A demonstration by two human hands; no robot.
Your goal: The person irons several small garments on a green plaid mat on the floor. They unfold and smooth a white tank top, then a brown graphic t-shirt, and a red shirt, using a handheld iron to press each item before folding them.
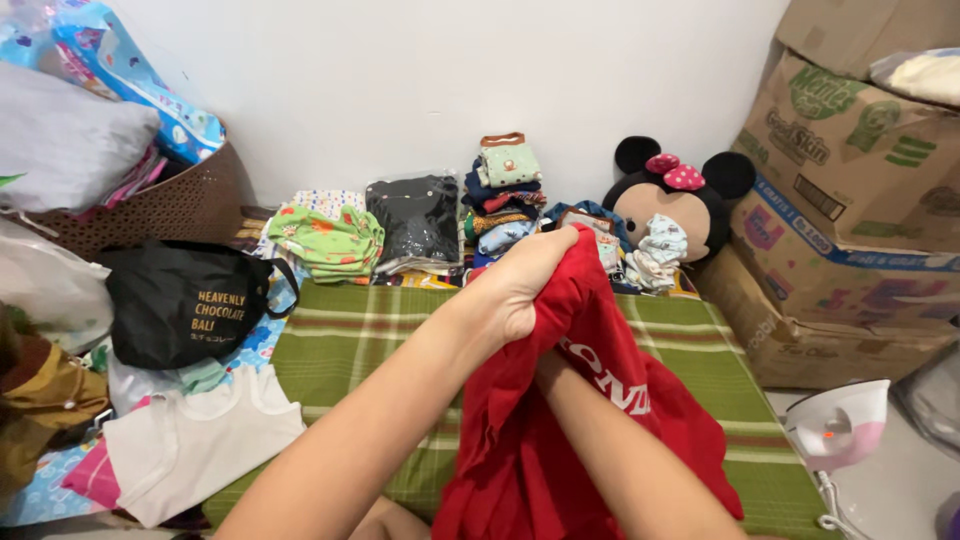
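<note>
My left hand [520,280] is raised over the green plaid mat [350,345], gripping the bunched top of a red shirt [530,460] with white lettering. The shirt hangs down from that hand toward my lap. My right forearm [620,460] runs up inside the shirt from below. The right hand itself is hidden in the red cloth just under my left hand.
Folded clothes are stacked along the wall: a green pile [330,242], a black bagged garment [412,218] and a tall mixed stack [505,195]. A mouse plush [670,200] leans on cardboard boxes [850,220]. An iron [838,425], black bag [185,300], white tank top [195,445] and wicker basket [170,205] surround the mat.
</note>
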